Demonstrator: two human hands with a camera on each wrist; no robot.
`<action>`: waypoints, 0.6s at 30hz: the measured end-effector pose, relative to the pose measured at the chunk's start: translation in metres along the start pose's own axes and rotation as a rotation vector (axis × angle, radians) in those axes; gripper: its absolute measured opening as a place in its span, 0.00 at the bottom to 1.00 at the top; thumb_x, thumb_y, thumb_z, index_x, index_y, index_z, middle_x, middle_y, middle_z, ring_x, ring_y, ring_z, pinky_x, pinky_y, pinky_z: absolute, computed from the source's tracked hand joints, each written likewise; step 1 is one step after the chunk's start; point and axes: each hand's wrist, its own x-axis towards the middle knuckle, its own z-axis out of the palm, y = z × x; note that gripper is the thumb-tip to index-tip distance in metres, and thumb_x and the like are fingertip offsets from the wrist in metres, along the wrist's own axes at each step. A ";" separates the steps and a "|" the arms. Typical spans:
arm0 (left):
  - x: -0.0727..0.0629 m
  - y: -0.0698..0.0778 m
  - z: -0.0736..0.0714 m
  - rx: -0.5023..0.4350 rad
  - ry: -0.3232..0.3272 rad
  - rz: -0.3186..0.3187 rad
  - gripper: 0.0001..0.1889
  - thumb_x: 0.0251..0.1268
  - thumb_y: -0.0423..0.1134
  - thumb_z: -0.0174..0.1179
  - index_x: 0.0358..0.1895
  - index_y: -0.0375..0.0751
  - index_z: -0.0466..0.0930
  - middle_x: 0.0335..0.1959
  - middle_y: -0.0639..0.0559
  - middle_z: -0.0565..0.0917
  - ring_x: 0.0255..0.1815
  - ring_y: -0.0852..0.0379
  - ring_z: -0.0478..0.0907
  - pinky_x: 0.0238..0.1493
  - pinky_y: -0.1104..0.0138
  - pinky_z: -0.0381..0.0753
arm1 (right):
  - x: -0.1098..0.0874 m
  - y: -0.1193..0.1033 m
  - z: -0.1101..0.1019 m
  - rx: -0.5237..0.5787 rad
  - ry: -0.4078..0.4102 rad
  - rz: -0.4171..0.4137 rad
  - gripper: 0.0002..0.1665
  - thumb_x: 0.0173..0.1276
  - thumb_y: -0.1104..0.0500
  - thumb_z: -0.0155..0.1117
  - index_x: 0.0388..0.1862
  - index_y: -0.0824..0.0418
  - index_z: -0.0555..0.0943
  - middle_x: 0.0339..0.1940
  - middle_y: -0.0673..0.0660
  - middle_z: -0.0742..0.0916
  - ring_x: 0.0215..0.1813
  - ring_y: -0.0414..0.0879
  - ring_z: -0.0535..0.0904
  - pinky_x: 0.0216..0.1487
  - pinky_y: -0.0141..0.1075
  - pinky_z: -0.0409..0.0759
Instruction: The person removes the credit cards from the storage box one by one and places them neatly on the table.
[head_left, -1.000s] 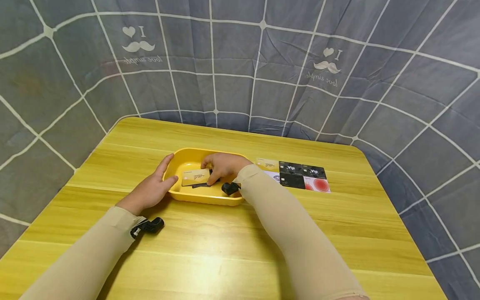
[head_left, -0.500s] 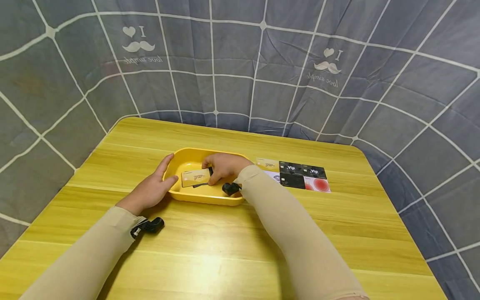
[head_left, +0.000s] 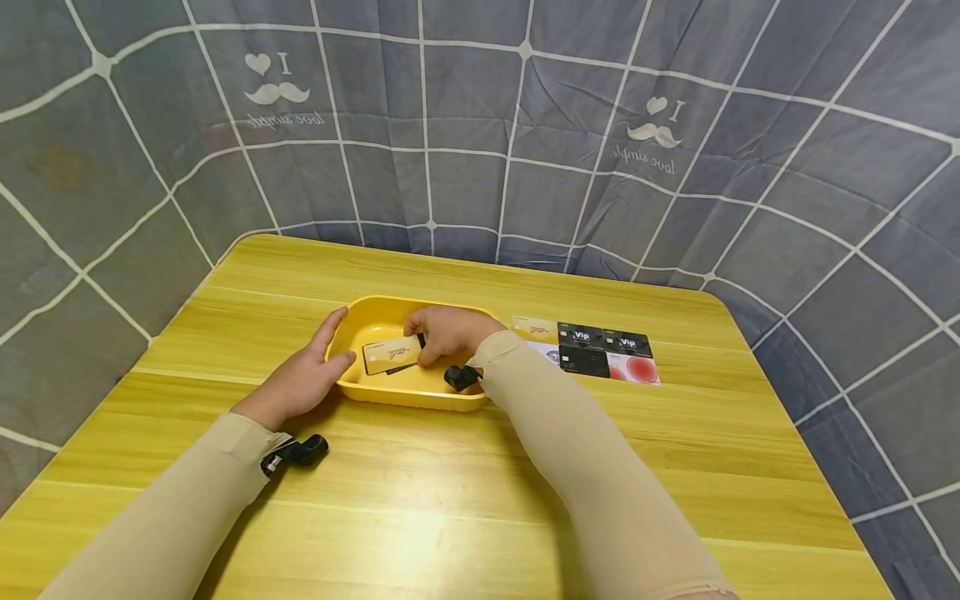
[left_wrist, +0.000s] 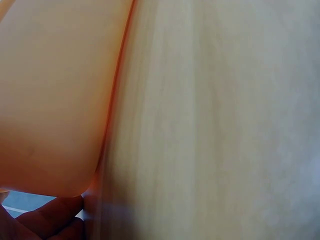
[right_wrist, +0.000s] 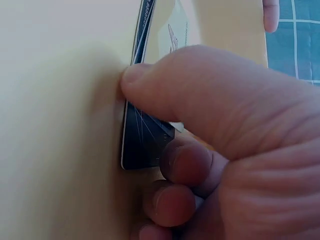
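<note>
In the head view a yellow plastic bin stands on the wooden table. My left hand rests against its left end, thumb and fingers spread; the left wrist view shows fingers at the bin's outer wall. Inside the bin, my right hand pinches a gold card near its right end. The card sits tilted, partly over a black card. In the right wrist view the thumb crosses the black card, and the gold card shows behind the thumb.
Right of the bin, cards lie in two rows on the table: a gold card, black Vip cards and a white card with red circles among them. A grey checked curtain hangs behind the table.
My right thumb has shifted slightly back and right. The gold card has tilted up a little, and the black card beneath shows differently. My left hand has stayed in place.
</note>
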 end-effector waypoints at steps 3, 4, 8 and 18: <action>0.000 0.000 0.000 0.001 -0.002 -0.004 0.41 0.85 0.58 0.41 0.87 0.63 0.26 0.86 0.30 0.49 0.80 0.19 0.55 0.76 0.27 0.56 | 0.000 0.001 0.001 0.034 0.004 -0.003 0.34 0.63 0.60 0.73 0.69 0.54 0.77 0.52 0.54 0.83 0.45 0.49 0.75 0.45 0.35 0.72; 0.000 0.000 0.000 0.001 -0.002 -0.004 0.41 0.85 0.58 0.41 0.87 0.64 0.26 0.86 0.30 0.49 0.80 0.19 0.55 0.76 0.27 0.56 | 0.000 0.001 0.001 0.053 0.003 -0.002 0.35 0.63 0.60 0.73 0.70 0.54 0.77 0.51 0.54 0.83 0.44 0.48 0.75 0.44 0.35 0.72; 0.000 -0.002 0.000 0.004 -0.004 -0.004 0.41 0.85 0.59 0.41 0.87 0.64 0.26 0.86 0.31 0.49 0.80 0.19 0.55 0.76 0.27 0.56 | 0.001 0.001 0.002 0.111 0.002 -0.012 0.37 0.64 0.63 0.72 0.73 0.58 0.75 0.43 0.55 0.82 0.38 0.46 0.74 0.38 0.33 0.71; -0.001 -0.002 -0.001 -0.002 -0.009 0.003 0.41 0.85 0.58 0.41 0.87 0.63 0.25 0.87 0.31 0.47 0.81 0.20 0.54 0.76 0.27 0.55 | 0.001 0.000 0.000 0.129 0.019 -0.025 0.38 0.67 0.63 0.72 0.76 0.62 0.74 0.40 0.53 0.85 0.38 0.44 0.77 0.40 0.30 0.74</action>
